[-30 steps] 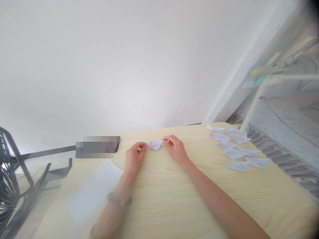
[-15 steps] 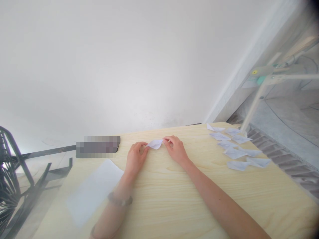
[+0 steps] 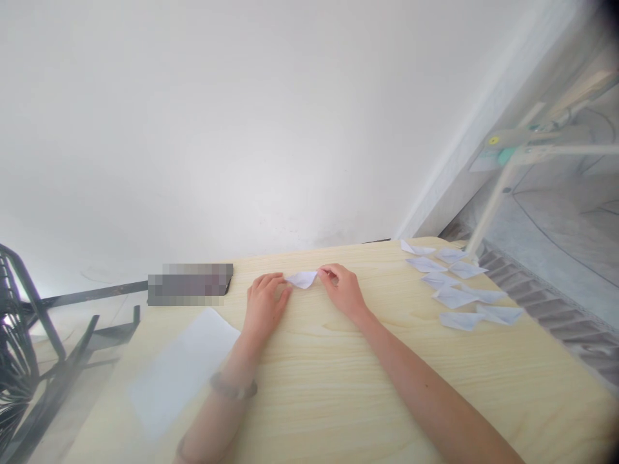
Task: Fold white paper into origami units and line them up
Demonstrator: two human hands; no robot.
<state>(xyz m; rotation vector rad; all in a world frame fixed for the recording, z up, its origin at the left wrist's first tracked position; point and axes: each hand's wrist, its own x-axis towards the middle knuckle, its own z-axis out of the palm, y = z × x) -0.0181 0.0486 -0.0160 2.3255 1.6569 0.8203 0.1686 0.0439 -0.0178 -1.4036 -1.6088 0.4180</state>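
A small folded white paper piece (image 3: 303, 279), pointed at both ends, is in the middle of the wooden table near its back edge. My right hand (image 3: 340, 288) pinches its right tip between thumb and index finger. My left hand (image 3: 265, 299) is at the paper's left tip, thumb and fingers apart; I cannot tell whether a fingertip still touches it. A dark beaded bracelet circles my left wrist. Several similar folded paper pieces (image 3: 454, 296) lie in rough rows at the table's right side.
White sheets (image 3: 181, 370) lie at the left of the table (image 3: 309, 393), partly behind my left forearm. A dark, pixelated flat object (image 3: 188, 285) sits at the back left corner. Beyond are a wall (image 3: 271, 116), a black chair (image 3: 29, 335) on the left and a white metal frame (image 3: 498, 187) on the right.
The thumb and fingers of my left hand have parted from their pinch on the paper's left tip. My right hand keeps its pinch, nearly unmoved.
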